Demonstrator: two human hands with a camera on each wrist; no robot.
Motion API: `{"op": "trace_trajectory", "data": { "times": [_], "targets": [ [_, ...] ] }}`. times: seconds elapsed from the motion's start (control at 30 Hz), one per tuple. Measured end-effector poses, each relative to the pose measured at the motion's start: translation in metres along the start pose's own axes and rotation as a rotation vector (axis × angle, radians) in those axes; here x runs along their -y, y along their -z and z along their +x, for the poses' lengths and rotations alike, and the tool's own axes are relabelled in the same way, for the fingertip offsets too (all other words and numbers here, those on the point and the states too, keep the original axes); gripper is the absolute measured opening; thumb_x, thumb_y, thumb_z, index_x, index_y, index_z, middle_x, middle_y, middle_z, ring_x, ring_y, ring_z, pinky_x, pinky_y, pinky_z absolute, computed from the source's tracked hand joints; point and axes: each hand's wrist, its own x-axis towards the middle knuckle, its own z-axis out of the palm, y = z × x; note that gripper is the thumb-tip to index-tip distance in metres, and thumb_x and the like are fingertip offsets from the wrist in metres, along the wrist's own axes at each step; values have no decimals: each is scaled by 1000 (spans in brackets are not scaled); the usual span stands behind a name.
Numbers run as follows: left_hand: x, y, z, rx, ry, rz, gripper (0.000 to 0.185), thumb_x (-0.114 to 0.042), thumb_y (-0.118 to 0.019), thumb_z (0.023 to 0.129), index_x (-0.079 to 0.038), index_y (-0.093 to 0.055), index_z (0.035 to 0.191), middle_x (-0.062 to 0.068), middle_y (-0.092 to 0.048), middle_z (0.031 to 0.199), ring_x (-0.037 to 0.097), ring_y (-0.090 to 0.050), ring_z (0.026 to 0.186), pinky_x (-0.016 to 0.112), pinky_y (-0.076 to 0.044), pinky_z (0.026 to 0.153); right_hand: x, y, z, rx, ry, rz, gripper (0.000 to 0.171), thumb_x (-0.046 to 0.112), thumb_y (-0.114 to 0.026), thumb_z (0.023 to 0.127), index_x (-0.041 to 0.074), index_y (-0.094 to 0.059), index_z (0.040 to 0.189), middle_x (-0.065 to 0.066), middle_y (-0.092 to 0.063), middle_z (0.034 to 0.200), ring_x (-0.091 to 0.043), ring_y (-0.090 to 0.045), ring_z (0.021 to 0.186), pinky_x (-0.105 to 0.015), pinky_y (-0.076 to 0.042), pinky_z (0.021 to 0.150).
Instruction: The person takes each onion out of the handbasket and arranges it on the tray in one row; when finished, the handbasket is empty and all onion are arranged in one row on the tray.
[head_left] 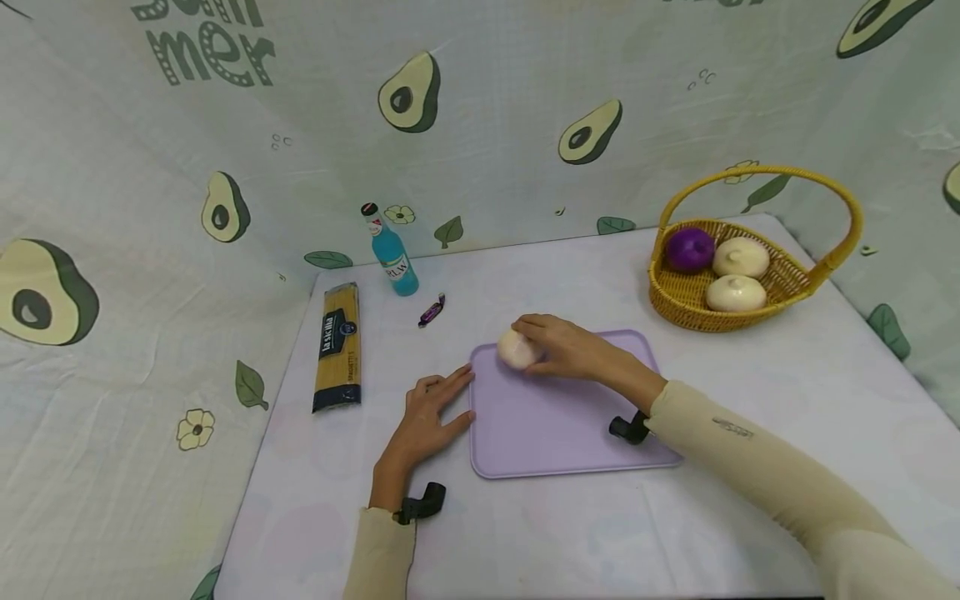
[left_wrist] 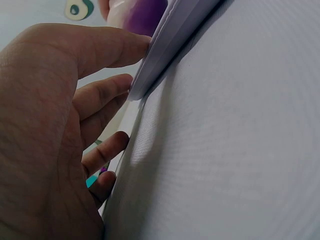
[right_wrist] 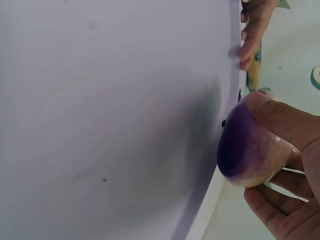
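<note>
My right hand (head_left: 566, 346) grips a white-and-purple turnip (head_left: 517, 349) over the far left corner of the lilac tray (head_left: 555, 425). In the right wrist view, thumb and fingers are around the turnip (right_wrist: 250, 145), its purple end facing the tray. At the tray's left edge is my left hand (head_left: 427, 421), fingers extended and spread, fingertips right at the rim. The left wrist view shows the thumb and one finger of that hand (left_wrist: 65, 100) against the side of the tray (left_wrist: 165, 45).
A yellow wicker basket (head_left: 678, 312) with a tall handle holds several turnips at the back right. To the left lie a spaghetti packet (head_left: 337, 346) and a purple-wrapped candy (head_left: 432, 310). A blue bottle (head_left: 393, 254) is by the avocado-print backdrop (head_left: 495, 175).
</note>
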Motion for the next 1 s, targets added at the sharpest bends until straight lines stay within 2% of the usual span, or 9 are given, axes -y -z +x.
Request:
{"op": "trace_trajectory", "data": {
  "times": [0.33,0.77,1.0],
  "targets": [
    [1,1,-1,-5,-10,8,64,-46,-63,94,-28,-44,153,-16,-36,158,24,-37,129,50,-24,100,0,-14,15,7,34,16,73,22,-87,79,-6,-54,138,-22,-53,140,-38,-49,131,-48,-40,106],
    [2,0,-1,6,8,14,65,-48,-62,95,-33,-41,154,-17,-34,158,22,-35,130,49,-24,102,14,-24,27,74,-18,-4,75,25,-85,82,-3,-50,143,-22,-49,145,-37,-46,134,-46,-38,108],
    [2,0,0,-5,-6,21,65,-47,-62,95,-33,-40,155,-15,-35,158,23,-36,130,50,-25,100,16,-26,31,94,-34,-36,77,25,-85,82,-3,-49,144,-22,-48,146,-36,-45,134,-46,-38,108]
  ]
}}
